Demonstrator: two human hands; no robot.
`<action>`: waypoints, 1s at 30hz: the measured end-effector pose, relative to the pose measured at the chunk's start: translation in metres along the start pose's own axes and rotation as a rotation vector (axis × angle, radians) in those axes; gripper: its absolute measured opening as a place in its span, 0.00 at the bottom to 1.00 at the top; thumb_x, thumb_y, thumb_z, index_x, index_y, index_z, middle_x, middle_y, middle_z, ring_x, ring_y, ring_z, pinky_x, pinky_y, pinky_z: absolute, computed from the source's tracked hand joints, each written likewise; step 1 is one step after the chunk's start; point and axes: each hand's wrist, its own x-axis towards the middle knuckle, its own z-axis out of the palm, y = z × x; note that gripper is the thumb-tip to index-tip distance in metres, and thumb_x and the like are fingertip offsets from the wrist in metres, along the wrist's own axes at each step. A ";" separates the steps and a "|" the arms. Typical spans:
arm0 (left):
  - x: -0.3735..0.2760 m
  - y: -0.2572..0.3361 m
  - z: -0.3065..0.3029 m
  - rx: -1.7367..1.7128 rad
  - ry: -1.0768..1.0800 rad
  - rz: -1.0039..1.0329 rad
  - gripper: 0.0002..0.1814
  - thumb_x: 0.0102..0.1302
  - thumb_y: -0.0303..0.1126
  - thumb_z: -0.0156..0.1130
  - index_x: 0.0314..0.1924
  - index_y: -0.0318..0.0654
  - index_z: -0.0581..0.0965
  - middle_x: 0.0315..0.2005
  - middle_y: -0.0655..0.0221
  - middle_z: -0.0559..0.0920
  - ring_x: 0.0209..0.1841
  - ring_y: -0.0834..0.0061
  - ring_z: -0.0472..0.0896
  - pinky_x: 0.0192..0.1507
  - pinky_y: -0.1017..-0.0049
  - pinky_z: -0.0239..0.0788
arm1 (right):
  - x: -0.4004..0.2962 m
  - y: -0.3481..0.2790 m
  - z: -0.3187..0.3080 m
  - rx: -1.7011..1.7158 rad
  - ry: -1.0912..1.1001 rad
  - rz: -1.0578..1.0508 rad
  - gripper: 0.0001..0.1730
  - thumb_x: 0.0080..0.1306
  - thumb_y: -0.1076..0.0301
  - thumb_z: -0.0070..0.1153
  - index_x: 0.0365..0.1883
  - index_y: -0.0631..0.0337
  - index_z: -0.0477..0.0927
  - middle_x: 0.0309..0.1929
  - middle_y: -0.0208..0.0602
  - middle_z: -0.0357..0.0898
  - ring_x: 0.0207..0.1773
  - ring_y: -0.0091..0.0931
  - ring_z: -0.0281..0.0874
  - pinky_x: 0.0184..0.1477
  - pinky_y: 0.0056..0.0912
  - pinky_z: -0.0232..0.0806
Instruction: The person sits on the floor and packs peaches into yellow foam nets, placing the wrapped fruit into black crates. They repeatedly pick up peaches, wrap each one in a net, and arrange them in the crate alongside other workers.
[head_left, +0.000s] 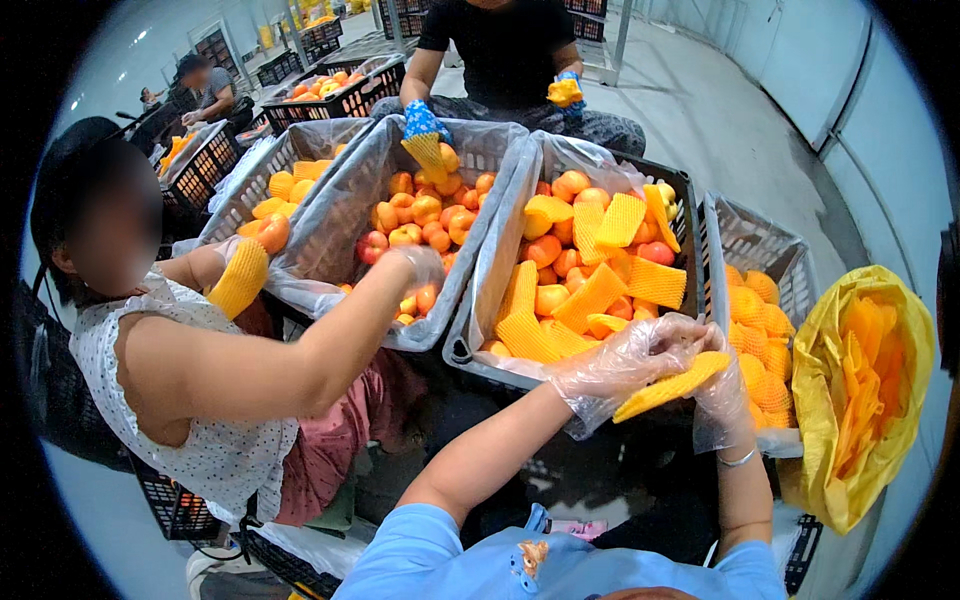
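Observation:
Both my hands wear clear plastic gloves and meet over the near right corner of a lined crate (459, 346). A yellow foam net sleeve (671, 386) slants between them, looking flat. My right hand (724, 397) grips its upper end. The fingers of my left hand (626, 361) are bent against those of the right, above the sleeve; what they pinch is hidden. Inside the crate, loose sleeves (592, 296) lie over orange-red nectarines (551, 300). Close beside my right hand, a grey crate (795, 259) holds fruit in yellow sleeves (757, 322).
A yellow sack (814, 465) with more sleeves (870, 375) stands at the right. On the left, a co-worker's arm (315, 352) reaches into the middle fruit crate (491, 146). Across from me, another person's blue-gloved hand (425, 124) holds a sleeve at that crate.

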 end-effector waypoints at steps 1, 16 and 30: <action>-0.001 0.002 0.000 -0.036 -0.010 -0.072 0.26 0.67 0.26 0.59 0.65 0.35 0.72 0.40 0.73 0.75 0.44 0.82 0.73 0.50 0.77 0.68 | -0.001 0.001 0.000 0.002 -0.036 -0.027 0.18 0.68 0.65 0.65 0.50 0.61 0.72 0.44 0.29 0.78 0.43 0.19 0.76 0.46 0.23 0.72; 0.000 -0.019 0.002 0.117 0.250 -0.006 0.23 0.58 0.30 0.76 0.52 0.35 0.77 0.46 0.68 0.81 0.51 0.77 0.80 0.55 0.73 0.72 | -0.005 0.011 -0.014 0.041 -0.060 0.018 0.06 0.74 0.69 0.54 0.43 0.60 0.70 0.44 0.28 0.74 0.47 0.17 0.74 0.51 0.23 0.69; -0.003 -0.043 -0.002 -0.019 0.235 -0.052 0.21 0.49 0.22 0.76 0.42 0.36 0.77 0.37 0.73 0.81 0.42 0.76 0.80 0.47 0.75 0.74 | -0.007 0.006 0.010 -0.098 0.118 -0.374 0.11 0.75 0.61 0.54 0.42 0.60 0.71 0.42 0.34 0.76 0.45 0.23 0.74 0.50 0.29 0.69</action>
